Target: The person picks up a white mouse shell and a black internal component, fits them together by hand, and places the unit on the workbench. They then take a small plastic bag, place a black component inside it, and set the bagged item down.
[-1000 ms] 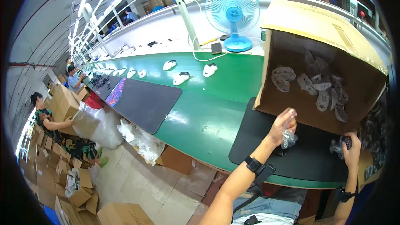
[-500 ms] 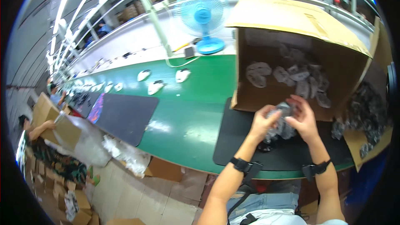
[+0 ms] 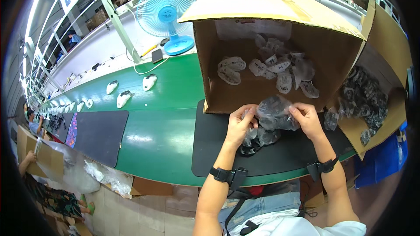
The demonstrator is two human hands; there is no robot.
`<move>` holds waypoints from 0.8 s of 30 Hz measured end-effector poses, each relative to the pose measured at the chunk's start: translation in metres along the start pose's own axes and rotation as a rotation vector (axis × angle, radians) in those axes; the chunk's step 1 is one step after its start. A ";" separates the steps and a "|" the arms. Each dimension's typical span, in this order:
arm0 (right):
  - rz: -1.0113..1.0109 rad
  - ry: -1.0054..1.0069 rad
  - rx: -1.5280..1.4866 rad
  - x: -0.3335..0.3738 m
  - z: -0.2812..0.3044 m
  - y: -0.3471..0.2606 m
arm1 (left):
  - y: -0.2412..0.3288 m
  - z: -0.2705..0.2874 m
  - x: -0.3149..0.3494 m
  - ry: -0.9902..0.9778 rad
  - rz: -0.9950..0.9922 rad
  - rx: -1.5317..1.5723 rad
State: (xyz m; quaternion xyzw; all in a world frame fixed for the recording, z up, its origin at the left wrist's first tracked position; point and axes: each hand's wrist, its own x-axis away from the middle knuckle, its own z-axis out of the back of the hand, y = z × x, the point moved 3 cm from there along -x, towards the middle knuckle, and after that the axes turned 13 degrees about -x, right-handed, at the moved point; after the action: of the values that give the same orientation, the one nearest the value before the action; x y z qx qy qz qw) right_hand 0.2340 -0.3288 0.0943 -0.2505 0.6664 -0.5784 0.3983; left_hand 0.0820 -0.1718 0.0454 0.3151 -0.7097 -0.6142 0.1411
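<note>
The left hand [image 3: 243, 124] and the right hand [image 3: 307, 120] pinch opposite edges of one clear plastic bag [image 3: 276, 112] — probably to keep it spread — above the black mat [image 3: 211, 148].

Tube lights [image 3: 31, 17]: shone brt, upper L + R
Bench [image 3: 162, 126]: threw white glare spot
Carton interior [image 3: 245, 96]: sat dim, shadowed
Pic rim: bent lines, went blk

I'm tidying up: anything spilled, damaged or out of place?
The clear bag between the left hand and right hand shows no obvious damage. Bagged white pieces lie jumbled, not lined up, in the large carton, and a tiny pale speck sits alone on the green bench, too small to identify.
</note>
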 end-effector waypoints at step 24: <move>0.115 -0.159 0.257 0.017 -0.012 -0.059 | 0.024 -0.022 0.008 -0.153 -0.247 -0.185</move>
State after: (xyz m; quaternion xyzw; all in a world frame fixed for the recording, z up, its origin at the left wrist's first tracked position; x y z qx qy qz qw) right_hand 0.2072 -0.3474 0.1480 -0.2039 0.5666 -0.6135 0.5109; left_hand 0.0821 -0.1929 0.0714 0.3381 -0.6146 -0.7117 0.0386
